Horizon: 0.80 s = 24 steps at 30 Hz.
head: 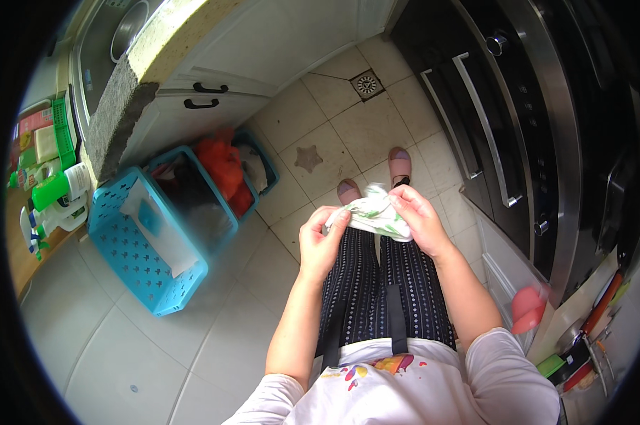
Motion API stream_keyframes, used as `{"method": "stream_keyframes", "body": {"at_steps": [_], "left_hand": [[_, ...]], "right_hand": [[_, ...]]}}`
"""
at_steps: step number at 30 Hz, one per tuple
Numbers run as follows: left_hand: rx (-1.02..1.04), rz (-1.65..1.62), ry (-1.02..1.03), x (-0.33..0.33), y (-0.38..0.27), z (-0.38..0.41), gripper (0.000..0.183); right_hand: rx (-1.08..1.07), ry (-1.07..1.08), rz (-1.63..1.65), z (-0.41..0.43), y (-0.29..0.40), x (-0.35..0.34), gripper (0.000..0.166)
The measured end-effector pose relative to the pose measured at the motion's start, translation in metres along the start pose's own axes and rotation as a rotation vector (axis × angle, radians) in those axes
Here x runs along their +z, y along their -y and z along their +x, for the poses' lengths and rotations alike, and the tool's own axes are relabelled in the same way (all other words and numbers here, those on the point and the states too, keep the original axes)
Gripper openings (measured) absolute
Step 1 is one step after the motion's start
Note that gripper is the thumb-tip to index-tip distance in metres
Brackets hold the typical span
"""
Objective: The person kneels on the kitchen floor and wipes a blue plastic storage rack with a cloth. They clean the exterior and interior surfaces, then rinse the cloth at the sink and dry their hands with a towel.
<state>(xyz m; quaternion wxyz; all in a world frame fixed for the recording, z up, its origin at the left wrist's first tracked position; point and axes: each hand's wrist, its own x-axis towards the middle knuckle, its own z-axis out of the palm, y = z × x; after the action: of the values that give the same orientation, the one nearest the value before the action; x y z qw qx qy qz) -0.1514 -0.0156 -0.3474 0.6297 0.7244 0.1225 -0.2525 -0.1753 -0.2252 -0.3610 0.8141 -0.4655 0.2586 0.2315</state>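
A crumpled white plastic bag [375, 217] with green marks is stretched between my two hands, above my legs. My left hand [322, 228] pinches its left end between thumb and fingers. On the opposite side, my right hand [418, 218] grips the bag's right edge with thumb and fingertips. A loose top part of the bag looks blurred. Whether anything lies inside the bag cannot be seen.
At left stands a blue plastic basket rack [203, 265] with a red plastic bag [221, 170] in one tier. Cleaning bottles [59, 186] stand on a wooden surface beyond it. A black oven front [479, 106] with metal handles rises at right. A floor drain [367, 85] lies ahead.
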Motion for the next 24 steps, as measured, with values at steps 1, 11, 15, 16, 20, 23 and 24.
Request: {"method": "stream_keyframes", "body": {"at_steps": [1,11,15,16,20,23,24], "left_hand": [[-0.056,0.005,0.003,0.001,0.0,-0.001,0.018],[-0.208,-0.331,-0.224,-0.013,-0.002,0.014,0.022],[-0.579,-0.085,0.017,-0.035,-0.002,0.019,0.048],[-0.543,-0.179,0.137,-0.04,-0.002,0.018,0.049],[-0.691,-0.048,0.329,-0.06,0.005,0.021,0.037],[-0.624,-0.09,0.206,-0.063,0.023,0.02,0.025],[-0.5,-0.295,0.169,-0.06,0.03,0.016,0.025]], "right_hand": [[0.024,0.032,0.005,0.001,0.001,-0.001,0.015],[0.116,0.291,-0.204,-0.003,0.015,-0.004,0.027],[0.065,-0.002,0.251,0.005,-0.002,0.002,0.024],[0.041,-0.121,0.204,0.007,-0.007,0.001,0.023],[-0.153,-0.363,0.135,0.012,-0.029,-0.008,0.022],[-0.17,-0.516,0.115,0.012,-0.039,-0.015,0.025],[-0.174,-0.567,0.118,0.013,-0.04,-0.017,0.026]]}}
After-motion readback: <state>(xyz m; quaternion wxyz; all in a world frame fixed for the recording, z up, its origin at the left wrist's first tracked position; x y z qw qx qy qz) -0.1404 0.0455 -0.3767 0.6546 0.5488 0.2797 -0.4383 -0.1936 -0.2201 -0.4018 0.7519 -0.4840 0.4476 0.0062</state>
